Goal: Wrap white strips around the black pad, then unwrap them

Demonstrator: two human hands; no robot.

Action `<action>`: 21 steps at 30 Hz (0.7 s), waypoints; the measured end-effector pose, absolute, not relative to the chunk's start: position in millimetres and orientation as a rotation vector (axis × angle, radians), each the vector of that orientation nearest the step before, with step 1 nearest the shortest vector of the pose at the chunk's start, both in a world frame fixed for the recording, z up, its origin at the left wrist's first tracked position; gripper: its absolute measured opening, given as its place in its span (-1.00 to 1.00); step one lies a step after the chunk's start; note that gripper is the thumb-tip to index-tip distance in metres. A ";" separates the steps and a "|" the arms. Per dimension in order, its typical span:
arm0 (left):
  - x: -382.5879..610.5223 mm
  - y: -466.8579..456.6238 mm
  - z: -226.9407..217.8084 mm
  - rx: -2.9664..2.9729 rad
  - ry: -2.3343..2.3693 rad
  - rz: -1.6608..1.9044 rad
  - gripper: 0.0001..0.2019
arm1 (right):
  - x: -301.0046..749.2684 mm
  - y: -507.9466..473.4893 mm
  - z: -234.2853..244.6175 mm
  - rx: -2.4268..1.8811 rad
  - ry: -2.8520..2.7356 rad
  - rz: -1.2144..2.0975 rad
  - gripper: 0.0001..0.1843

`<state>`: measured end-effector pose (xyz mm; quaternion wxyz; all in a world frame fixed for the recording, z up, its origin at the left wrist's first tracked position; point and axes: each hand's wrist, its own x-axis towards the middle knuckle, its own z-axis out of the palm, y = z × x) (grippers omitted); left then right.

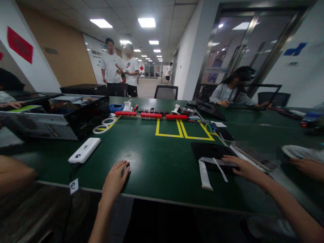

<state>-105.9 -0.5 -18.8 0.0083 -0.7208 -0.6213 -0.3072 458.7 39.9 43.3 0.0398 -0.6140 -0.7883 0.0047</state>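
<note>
My left hand [115,177] rests on the green table near its front edge. Its fingers curl together over a small dark object [127,165], mostly hidden, whose kind I cannot make out. At the right, my right hand [243,167] reaches in with its fingers and thumb on one end of a flat grey-white ribbon cable [205,175]. The cable lies bent, one leg hanging toward me on the table. A thin white strip [220,170] crosses beside it. Under the cable's upper part is a black flat pad [202,150].
A white power bank [86,150] with a cord and two white tape rolls [100,129] lie left, before an open computer case [73,118]. Red strips [151,115] line the back, behind yellow tape outlines [169,135]. Phones [226,134] lie right. Other people sit at both sides.
</note>
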 end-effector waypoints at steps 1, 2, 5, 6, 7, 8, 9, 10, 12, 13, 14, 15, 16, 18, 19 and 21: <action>-105.7 -0.7 -18.6 -2.248 -1.941 -0.963 -0.66 | 460.9 39.6 40.8 -1.894 -2.442 -0.028 -0.46; -105.4 -0.9 -18.3 -2.247 -1.941 -0.962 -0.66 | 462.3 39.3 38.7 -1.895 -2.477 -0.062 -0.48; -104.6 -1.8 -16.4 -2.247 -1.950 -0.951 -0.65 | 464.7 38.2 35.3 -1.912 -2.534 -0.197 -0.54; -104.5 -2.0 -15.8 -2.248 -1.946 -0.952 -0.65 | 465.4 37.7 35.1 -1.922 -2.549 -0.230 -0.55; -104.4 -2.2 -15.3 -2.247 -1.940 -0.959 -0.65 | 466.1 37.0 35.6 -1.944 -2.551 -0.264 -0.56; -104.4 -2.3 -15.0 -2.246 -1.933 -0.967 -0.66 | 466.6 36.3 37.1 -1.966 -2.540 -0.296 -0.57; -104.4 -2.5 -14.9 -2.245 -1.929 -0.974 -0.66 | 466.7 35.5 39.8 -1.983 -2.512 -0.333 -0.58; -104.3 -2.6 -15.0 -2.245 -1.927 -0.979 -0.66 | 466.2 34.6 43.9 -1.994 -2.464 -0.383 -0.59; -104.2 -2.8 -15.4 -2.243 -1.935 -0.977 -0.66 | 463.0 33.4 56.3 -2.057 -2.289 -0.529 -0.61; -104.1 -2.8 -15.6 -2.242 -1.939 -0.971 -0.66 | 460.4 33.5 64.1 -2.121 -2.169 -0.612 -0.62; -104.0 -2.9 -15.8 -2.242 -1.942 -0.966 -0.66 | 457.5 34.2 72.5 -2.201 -2.037 -0.690 -0.62; -103.8 -3.0 -15.9 -2.242 -1.942 -0.964 -0.66 | 454.7 35.8 80.8 -2.285 -1.908 -0.751 -0.62; -103.7 -3.0 -15.9 -2.243 -1.939 -0.962 -0.66 | 452.2 38.3 88.4 -2.359 -1.797 -0.787 -0.61; -103.6 -2.9 -15.6 -2.241 -1.933 -0.965 -0.66 | 449.3 45.2 99.3 -2.450 -1.655 -0.799 -0.60; -103.7 -2.9 -15.5 -2.240 -1.932 -0.963 -0.66 | 448.7 49.2 102.1 -2.462 -1.637 -0.799 -0.59; -103.9 -2.6 -15.2 -2.239 -1.932 -0.954 -0.66 | 448.3 56.6 102.1 -2.443 -1.672 -0.814 -0.60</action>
